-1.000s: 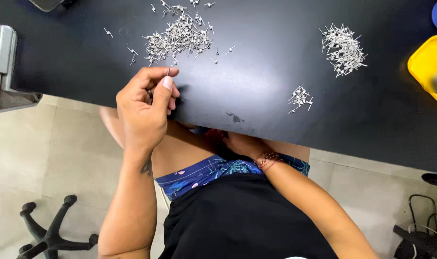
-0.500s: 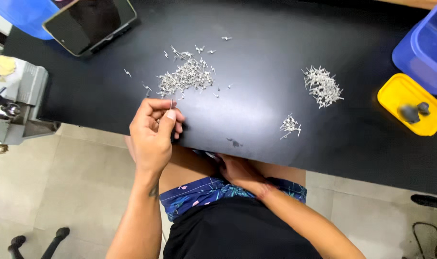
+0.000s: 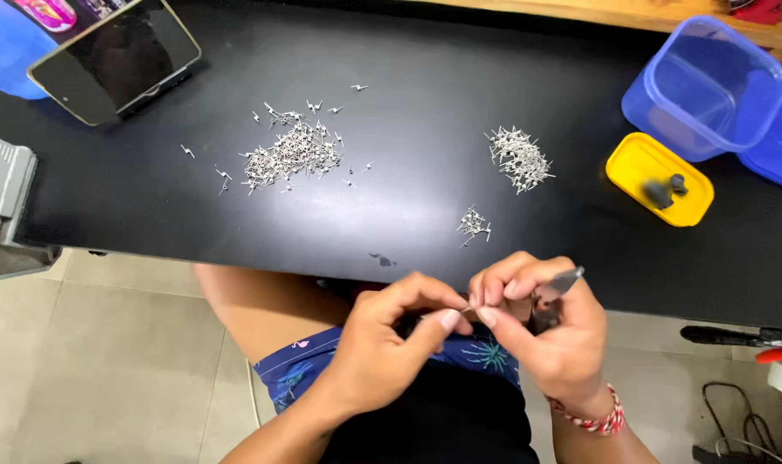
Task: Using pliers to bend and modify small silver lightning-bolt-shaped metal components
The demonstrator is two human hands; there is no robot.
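Note:
My left hand and my right hand meet in front of the near edge of the black table, above my lap. Their fingertips pinch one small silver metal pin between them. My right hand also holds a slim metal tool whose tip points up and right. On the table lie a large pile of silver pins at the left, a second pile at the right, and a small cluster nearest my hands.
A yellow lid with dark small parts lies at the right, beside a clear blue plastic box. A phone leans at the back left. A grey metal device stands at the table's left end. Cables lie on the floor at the right.
My left hand has moved off the table edge down to the right. My right hand has come up from my lap to meet it, and both now pinch a pin.

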